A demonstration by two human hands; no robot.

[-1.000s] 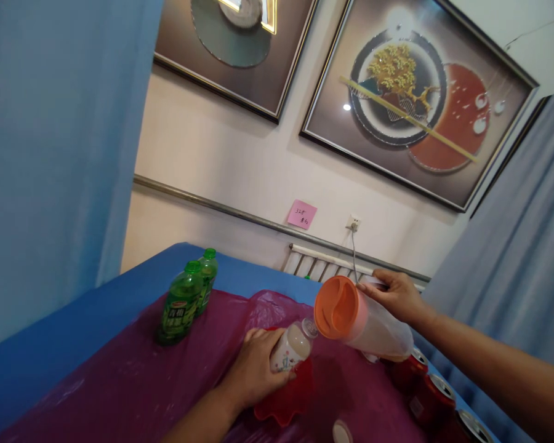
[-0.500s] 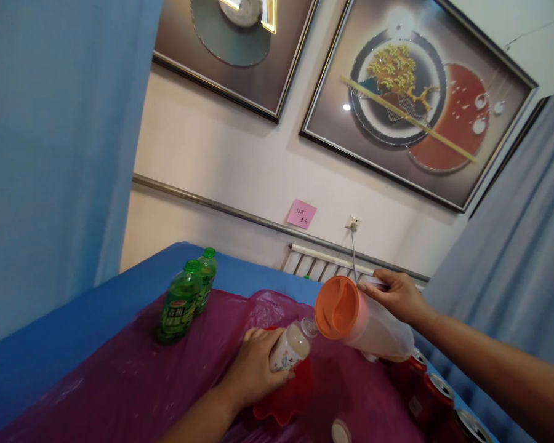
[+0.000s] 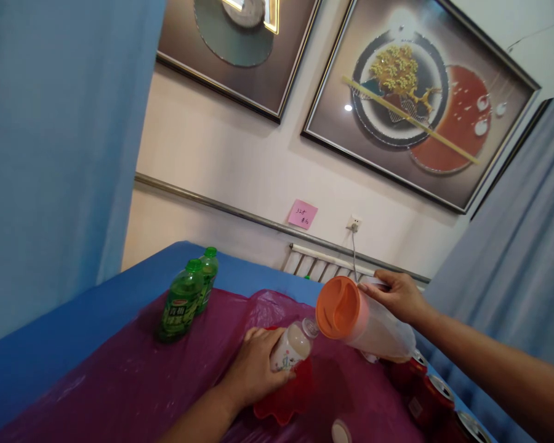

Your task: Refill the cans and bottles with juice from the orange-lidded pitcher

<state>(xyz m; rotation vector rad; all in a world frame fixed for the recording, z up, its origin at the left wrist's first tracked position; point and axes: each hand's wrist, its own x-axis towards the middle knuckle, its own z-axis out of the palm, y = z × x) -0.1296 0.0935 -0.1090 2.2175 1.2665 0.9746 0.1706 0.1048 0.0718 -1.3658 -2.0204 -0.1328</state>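
My left hand (image 3: 261,363) is wrapped round a small clear bottle (image 3: 292,349) with a printed label, tilted to the right with its open mouth up. In my right hand (image 3: 399,295) is the handle of a translucent pitcher (image 3: 381,329) with an orange lid (image 3: 337,307). The pitcher lies tipped towards the left, its lid right beside the bottle's mouth. Pale liquid shows inside both; I cannot make out a stream between them. Beneath the bottle sits a red scallop-edged dish (image 3: 281,409) on the purple plastic sheet (image 3: 133,381).
Two green bottles (image 3: 181,304) stand at the left on the blue-covered table (image 3: 41,326). Several red cans (image 3: 429,397) line the right edge. A white cap (image 3: 340,432) lies near the front. Behind are a radiator (image 3: 321,263), a wall socket (image 3: 353,223) with a cord, and blue curtains.
Almost nothing differs. The whole view has shifted very slightly; both hands keep their hold on the bottle and the pitcher in the same tilted pose.
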